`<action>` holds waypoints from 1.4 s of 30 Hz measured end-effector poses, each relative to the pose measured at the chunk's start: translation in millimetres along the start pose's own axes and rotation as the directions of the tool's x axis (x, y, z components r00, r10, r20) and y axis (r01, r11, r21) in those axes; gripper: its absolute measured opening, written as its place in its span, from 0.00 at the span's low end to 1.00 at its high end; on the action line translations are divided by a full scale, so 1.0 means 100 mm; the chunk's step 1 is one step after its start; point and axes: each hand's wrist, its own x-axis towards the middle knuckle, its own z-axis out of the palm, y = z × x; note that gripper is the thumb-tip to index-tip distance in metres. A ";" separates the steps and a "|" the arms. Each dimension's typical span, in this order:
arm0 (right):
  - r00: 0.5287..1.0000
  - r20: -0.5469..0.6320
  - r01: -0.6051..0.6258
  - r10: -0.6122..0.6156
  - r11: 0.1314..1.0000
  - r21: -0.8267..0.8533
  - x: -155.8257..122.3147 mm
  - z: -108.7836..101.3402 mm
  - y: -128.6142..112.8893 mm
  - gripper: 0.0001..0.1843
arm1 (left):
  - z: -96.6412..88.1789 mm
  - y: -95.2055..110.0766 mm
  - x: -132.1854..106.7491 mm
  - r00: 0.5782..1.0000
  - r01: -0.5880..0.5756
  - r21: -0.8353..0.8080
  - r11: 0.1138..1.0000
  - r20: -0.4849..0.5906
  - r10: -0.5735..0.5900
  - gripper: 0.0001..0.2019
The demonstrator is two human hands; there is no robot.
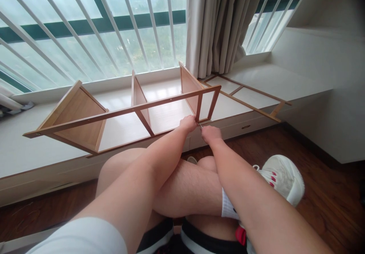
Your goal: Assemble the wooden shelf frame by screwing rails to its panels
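A brown wooden shelf frame (152,105) with several solid panels lies on its side on the white window ledge. My left hand (188,123) is closed around its near lower rail, beside the corner where an end panel meets the rail. Just to the right, my right hand (211,134) is closed on a thin metal tool (200,125), whose tip points at that same corner. The tool is mostly hidden in the fingers, so its exact kind does not show. Small round metal fittings dot the upper rail.
Farther right on the white ledge (119,132) lies a flat wooden side frame (251,104). A grey curtain (216,26) hangs behind, beside the barred window. Crossed legs and a white shoe (282,178) are close below the hands, over the dark wood floor (322,208).
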 end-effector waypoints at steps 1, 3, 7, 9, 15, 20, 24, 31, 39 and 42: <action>1.000 -0.016 -0.011 0.011 1.000 0.007 0.00 0.01 0.00 0.21 | 0.00 0.00 0.00 1.000 0.001 -0.002 1.000 -0.001 -0.001 0.17; 0.998 -0.043 -0.033 0.035 0.999 0.029 0.02 0.03 0.00 0.21 | 0.00 0.01 -0.01 1.000 0.004 -0.004 1.000 -0.002 -0.004 0.17; 0.996 -0.046 -0.068 0.072 0.993 0.092 0.08 0.09 0.05 0.22 | -0.01 0.01 -0.01 1.000 0.003 -0.007 1.000 -0.003 -0.003 0.16; 0.996 -0.027 -0.076 0.080 0.988 0.135 0.12 0.13 0.09 0.21 | -0.01 0.00 -0.01 1.000 -0.002 -0.008 1.000 -0.004 0.002 0.16; 0.999 0.043 -0.033 0.022 0.963 0.269 0.21 0.25 0.17 0.17 | -0.01 -0.01 -0.01 1.000 -0.009 -0.012 1.000 -0.005 0.009 0.15; 1.000 0.008 -0.016 0.014 0.951 0.309 0.19 0.27 0.24 0.18 | -0.01 0.00 -0.02 1.000 0.004 -0.012 1.000 0.000 -0.004 0.16; 0.998 -0.053 -0.007 0.025 0.949 0.314 0.17 0.25 0.29 0.21 | -0.01 0.01 -0.02 1.000 0.009 -0.010 1.000 -0.001 -0.009 0.16; 0.996 -0.086 0.016 0.017 0.929 0.369 0.18 0.28 0.31 0.21 | -0.01 0.01 -0.01 1.000 0.008 -0.007 1.000 0.000 -0.008 0.16; 0.998 -0.057 0.035 -0.007 0.868 0.496 0.23 0.37 0.31 0.17 | -0.01 0.00 -0.01 1.000 -0.001 -0.003 1.000 0.002 0.001 0.15; 0.998 -0.061 0.022 0.013 0.842 0.539 0.24 0.38 0.33 0.17 | -0.01 0.00 -0.01 1.000 -0.003 0.000 1.000 0.001 0.003 0.15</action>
